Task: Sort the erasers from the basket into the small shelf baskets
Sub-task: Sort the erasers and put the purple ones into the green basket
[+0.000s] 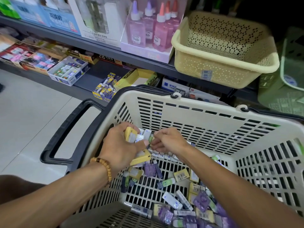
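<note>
Inside the basket (213, 111), several erasers (134, 136) are gripped by the left hand (121, 145); another is pinched by the right hand (167, 140). Gathering is underway; carrying to the beige shelf basket (227, 63) above is probably next.

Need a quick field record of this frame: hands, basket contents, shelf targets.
left hand: inside the shopping basket, grips a bunch of erasers, yellow and white ones showing
right hand: beside the left, fingers pinch a small eraser
shopping basket: cream, slotted walls, black handle folded down on the left
loose erasers: many on the basket floor; yellow, purple and white packs mixed
beige shelf basket: on the shelf above, perforated; no erasers visible inside
green shelf basket: at right edge, partly out of frame, contents unclear
glue bottles: pink and purple, in a shelf box
</note>
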Motion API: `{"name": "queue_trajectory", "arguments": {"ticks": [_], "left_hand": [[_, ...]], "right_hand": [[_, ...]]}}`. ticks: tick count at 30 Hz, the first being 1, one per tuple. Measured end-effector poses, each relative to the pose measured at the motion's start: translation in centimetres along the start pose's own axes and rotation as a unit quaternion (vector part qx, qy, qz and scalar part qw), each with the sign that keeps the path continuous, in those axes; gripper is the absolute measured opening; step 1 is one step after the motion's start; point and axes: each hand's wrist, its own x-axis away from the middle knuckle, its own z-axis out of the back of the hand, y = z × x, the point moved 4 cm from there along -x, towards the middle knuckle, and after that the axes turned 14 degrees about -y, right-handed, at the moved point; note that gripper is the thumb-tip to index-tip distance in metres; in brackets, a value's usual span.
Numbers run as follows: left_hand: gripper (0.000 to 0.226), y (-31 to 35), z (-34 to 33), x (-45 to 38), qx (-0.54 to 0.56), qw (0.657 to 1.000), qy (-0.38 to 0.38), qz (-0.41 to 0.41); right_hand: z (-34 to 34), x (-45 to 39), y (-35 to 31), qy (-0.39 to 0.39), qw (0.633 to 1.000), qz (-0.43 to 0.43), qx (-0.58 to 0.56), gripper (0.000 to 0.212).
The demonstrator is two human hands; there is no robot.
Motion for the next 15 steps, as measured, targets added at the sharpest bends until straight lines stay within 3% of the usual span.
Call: {"name": "queue_trajectory", "arguments": {"ticks": [2,5,11,15], "left_hand": [[0.025,0.1,0.1,-0.3,0.007,1.000,0.020,-0.016],[0.026,0.4,0.0,-0.6,-0.007,0.998,0.048,-0.033],[0.020,0.5,-0.6,-0.8,-0.006,0.998,0.048,-0.044],[0.012,0.1,-0.5,-0.8,0.030,0.999,0.026,-0.003]], "right_hand": [[-0.1,2.0,-0.8,-0.018,0.999,0.021,0.020,0.033],[-1.4,5.1,-2.0,-0.105,0.993,0.041,0.019,0.049],[-1.8,6.2,-1.5,-0.130,0.989,0.051,-0.048,0.015],[1.6,5.7,0.3,-0.063,0.995,0.026,-0.076,0.011]]}}
